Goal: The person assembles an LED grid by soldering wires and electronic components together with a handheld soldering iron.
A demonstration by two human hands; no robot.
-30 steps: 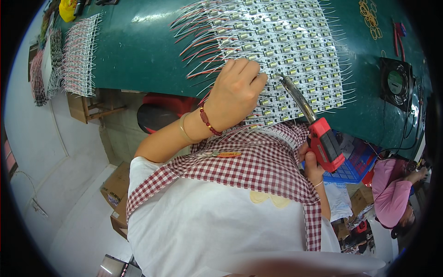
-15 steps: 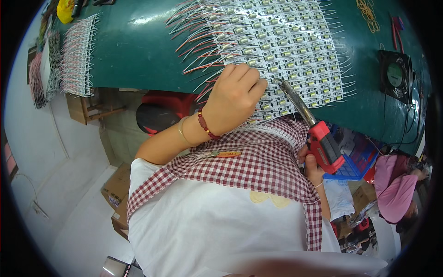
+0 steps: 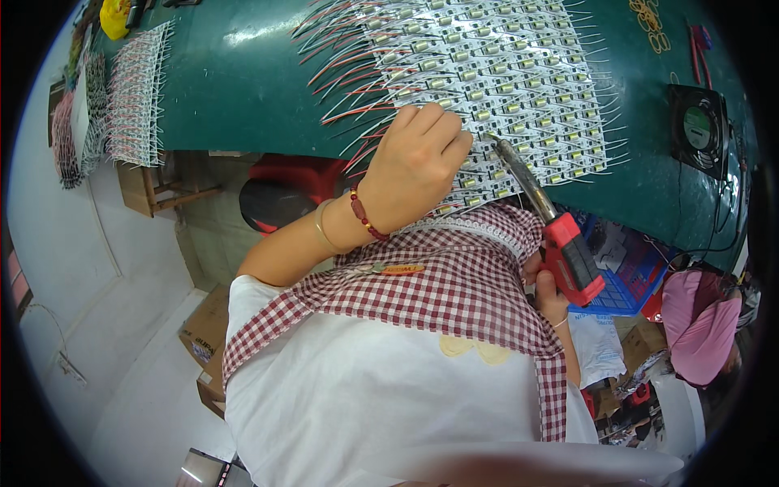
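Note:
A soldering gun point(image 3: 570, 258) with a red and black body is held in my right hand point(image 3: 552, 299), whose fingers wrap its lower end. Its metal barrel slants up and left, and the bent tip sits over a large panel of small white circuit boards point(image 3: 519, 101). Yellowish parts stud the boards, and red, white and black wires point(image 3: 349, 77) fan from the panel's left side. My left hand point(image 3: 418, 158) rests over the panel's near left part, fingers closed beside the tip. Its fingertips are turned away, so what they pinch is hidden.
The panel lies on a green table point(image 3: 243, 89). A similar wired bundle point(image 3: 139, 101) lies at the left. A black fan point(image 3: 698, 130), red-handled pliers point(image 3: 699, 58) and rubber bands point(image 3: 647, 20) are at the right. Beyond a blue basket point(image 3: 621, 288), someone in pink point(image 3: 702, 329) sits.
Both hands stay almost in place, the left hand and the iron's tip shifting only slightly. The person in pink at the right has changed posture.

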